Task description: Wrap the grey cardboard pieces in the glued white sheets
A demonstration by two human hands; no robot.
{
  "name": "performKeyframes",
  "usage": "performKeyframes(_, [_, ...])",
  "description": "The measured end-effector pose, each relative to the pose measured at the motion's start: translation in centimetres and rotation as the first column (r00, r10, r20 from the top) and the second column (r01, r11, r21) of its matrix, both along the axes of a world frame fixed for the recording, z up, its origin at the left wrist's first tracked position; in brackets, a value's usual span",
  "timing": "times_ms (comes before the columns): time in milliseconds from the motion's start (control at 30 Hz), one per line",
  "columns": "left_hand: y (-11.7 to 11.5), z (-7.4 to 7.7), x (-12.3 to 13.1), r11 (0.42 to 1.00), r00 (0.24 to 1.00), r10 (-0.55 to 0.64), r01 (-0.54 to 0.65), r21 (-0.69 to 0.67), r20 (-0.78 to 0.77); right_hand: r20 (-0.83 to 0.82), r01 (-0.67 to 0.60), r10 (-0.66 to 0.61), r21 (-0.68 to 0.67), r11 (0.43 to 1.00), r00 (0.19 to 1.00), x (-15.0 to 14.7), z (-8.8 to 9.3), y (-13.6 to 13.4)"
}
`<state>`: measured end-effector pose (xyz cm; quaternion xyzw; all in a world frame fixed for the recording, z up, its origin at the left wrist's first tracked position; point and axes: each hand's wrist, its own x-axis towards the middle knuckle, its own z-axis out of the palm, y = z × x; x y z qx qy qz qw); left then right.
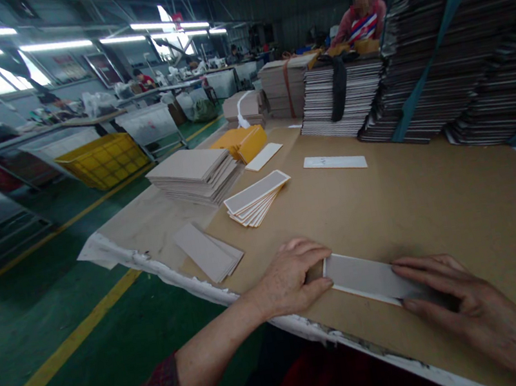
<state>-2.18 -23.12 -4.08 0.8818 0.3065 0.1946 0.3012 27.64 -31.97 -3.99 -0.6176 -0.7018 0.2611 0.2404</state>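
A grey cardboard strip with a white border lies flat near the table's front edge. My left hand holds its left end between thumb and fingers. At the other end my right hand grips the strip across its width and covers that end. Left of it, plain grey strips lie loosely overlapped. A fanned stack of bordered strips sits farther back. Beyond are a white strip with a small mark on it and another white strip.
A stack of grey boards stands at the table's left, beside a yellow bundle. Tall strapped stacks of dark boards rise at the back right. A person is behind them. A yellow basket stands across the aisle.
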Motion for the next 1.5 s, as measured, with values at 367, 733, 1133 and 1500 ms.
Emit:
performKeyframes(367, [0.0,0.2,0.1,1.0,1.0,0.001,-0.001,0.002,-0.028,0.01,-0.007,0.007,0.02,1.0,1.0,-0.1,-0.1,0.1])
performKeyframes(733, [0.1,0.1,0.7,0.998,0.997,0.061,-0.062,-0.015,-0.046,0.02,-0.014,0.014,-0.02,1.0,1.0,0.8,0.8,-1.0])
performKeyframes(1133, [0.3,-0.3,0.7,0.999,0.999,0.049,-0.049,0.016,-0.019,0.053,-0.042,0.039,0.065,0.997,0.998,1.7,0.5,-1.9])
performKeyframes(1500, [0.3,-0.4,0.6,0.999,0.999,0.045,-0.045,0.025,-0.015,0.079,-0.057,0.047,0.128,0.99,0.996,1.7,0.4,-2.0])
